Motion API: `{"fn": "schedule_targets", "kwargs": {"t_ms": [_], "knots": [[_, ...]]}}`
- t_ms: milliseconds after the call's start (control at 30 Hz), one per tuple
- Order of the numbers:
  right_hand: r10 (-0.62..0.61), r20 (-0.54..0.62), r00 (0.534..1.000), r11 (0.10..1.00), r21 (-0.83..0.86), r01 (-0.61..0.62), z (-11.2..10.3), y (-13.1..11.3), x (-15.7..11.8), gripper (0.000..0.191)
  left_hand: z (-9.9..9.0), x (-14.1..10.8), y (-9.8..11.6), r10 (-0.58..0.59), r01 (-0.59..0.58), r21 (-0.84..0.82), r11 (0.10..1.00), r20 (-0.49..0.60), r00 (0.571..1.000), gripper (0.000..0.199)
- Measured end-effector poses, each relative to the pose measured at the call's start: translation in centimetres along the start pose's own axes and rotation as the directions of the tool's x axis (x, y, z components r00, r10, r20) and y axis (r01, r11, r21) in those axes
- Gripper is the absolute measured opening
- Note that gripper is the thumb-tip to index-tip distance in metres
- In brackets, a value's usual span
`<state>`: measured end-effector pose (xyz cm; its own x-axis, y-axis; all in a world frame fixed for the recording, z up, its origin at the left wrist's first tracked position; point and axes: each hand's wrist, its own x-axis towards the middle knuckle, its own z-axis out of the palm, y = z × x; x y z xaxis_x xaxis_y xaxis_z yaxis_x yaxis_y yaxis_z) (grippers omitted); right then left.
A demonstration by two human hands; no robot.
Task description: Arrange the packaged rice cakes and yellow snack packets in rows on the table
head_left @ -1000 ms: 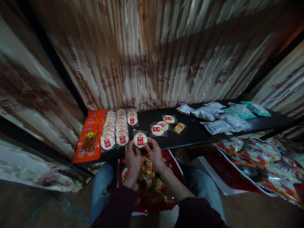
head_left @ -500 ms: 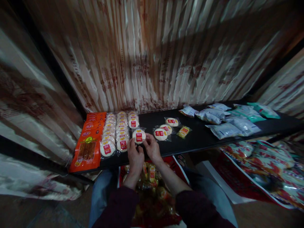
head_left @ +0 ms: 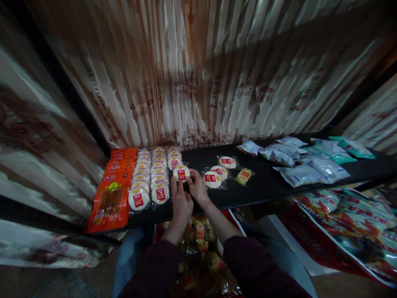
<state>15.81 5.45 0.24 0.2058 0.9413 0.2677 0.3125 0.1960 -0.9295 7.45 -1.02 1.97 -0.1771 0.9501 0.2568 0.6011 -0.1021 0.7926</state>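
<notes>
Between my hands is a round white wrapped cracker (head_left: pixel 181 173) with a red label, at the near end of the third, shortest row. My left hand (head_left: pixel 181 203) has its fingers on the cracker's near left edge. The fingers of my right hand (head_left: pixel 197 187) grip its right edge. Two longer rows of overlapping crackers (head_left: pixel 160 193) lie to the left, beside a stack of orange packets (head_left: pixel 114 198). Right of my hands lie three loose crackers (head_left: pixel 212 179) and a small yellow packet (head_left: pixel 244 176).
Silver-white packets (head_left: pixel 300 174) and green packets (head_left: pixel 353 148) lie on the right of the black shelf (head_left: pixel 235 195). Below are a red bag of yellow-wrapped items (head_left: pixel 200 234) and a bag of colourful packets (head_left: pixel 350 215). A patterned curtain (head_left: pixel 198 82) hangs behind.
My hands have pushed the cracker slightly away from me, so it now overlaps the near end of the third row. The view has shifted slightly.
</notes>
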Motion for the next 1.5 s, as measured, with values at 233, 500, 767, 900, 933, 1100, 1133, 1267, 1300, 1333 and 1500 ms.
{"fn": "schedule_targets", "kwargs": {"t_ms": [233, 500, 767, 900, 933, 1100, 1133, 1267, 1300, 1333, 1500], "knots": [[-0.025, 0.016, 1.0, 0.995, -0.097, 0.026, 0.5, 0.0, 1.2, 0.032, 0.8, 0.9, -1.0, 0.08, -0.08, 0.072, 0.994, -0.002, 0.997, 0.058], [-0.024, 0.005, 1.0, 0.994, -0.104, 0.025, 1.6, 0.5, 1.9, 0.034, 1.7, 1.7, -1.3, 0.084, -0.083, 0.129, 0.988, -0.006, 0.996, 0.057], [-0.063, 0.012, 0.998, 0.988, -0.139, 0.064, 2.2, 1.0, 2.5, 0.031, 2.6, 2.3, -2.0, 0.088, -0.092, 0.178, 0.98, 0.03, 0.996, 0.054], [-0.077, 0.019, 0.997, 0.967, -0.244, 0.079, 2.2, 0.8, 2.7, 0.03, 2.9, 2.6, -2.3, 0.094, -0.097, 0.173, 0.98, 0.029, 0.995, 0.055], [-0.077, 0.025, 0.997, 0.96, -0.267, 0.081, 2.1, 0.7, 2.7, 0.03, 2.9, 2.7, -2.4, 0.089, -0.092, 0.169, 0.981, 0.025, 0.996, 0.055], [-0.07, 0.05, 0.996, 0.932, -0.354, 0.083, 2.0, 0.5, 2.9, 0.03, 3.1, 2.8, -2.4, 0.073, -0.074, 0.159, 0.984, 0.014, 0.997, 0.056], [-0.066, 0.051, 0.997, 0.927, -0.367, 0.08, 2.0, 0.5, 3.0, 0.031, 3.1, 2.8, -2.4, 0.075, -0.076, 0.153, 0.985, 0.009, 0.997, 0.057], [-0.091, 0.04, 0.995, 0.899, -0.426, 0.099, 1.9, 0.6, 3.0, 0.035, 3.0, 2.7, -2.3, 0.094, -0.093, 0.144, 0.985, -0.001, 0.996, 0.059], [-0.099, 0.041, 0.994, 0.892, -0.44, 0.107, 2.0, 0.6, 3.0, 0.036, 3.0, 2.7, -2.2, 0.093, -0.092, 0.15, 0.984, 0.0, 0.996, 0.058], [-0.104, 0.047, 0.993, 0.886, -0.45, 0.114, 2.0, 0.6, 3.0, 0.036, 2.9, 2.7, -2.1, 0.087, -0.086, 0.158, 0.984, 0.002, 0.996, 0.057], [-0.093, 0.117, 0.989, 0.878, -0.458, 0.137, 2.1, 0.5, 3.0, 0.036, 2.6, 2.6, -1.6, 0.048, -0.051, 0.211, 0.976, 0.023, 0.999, 0.054]]}}
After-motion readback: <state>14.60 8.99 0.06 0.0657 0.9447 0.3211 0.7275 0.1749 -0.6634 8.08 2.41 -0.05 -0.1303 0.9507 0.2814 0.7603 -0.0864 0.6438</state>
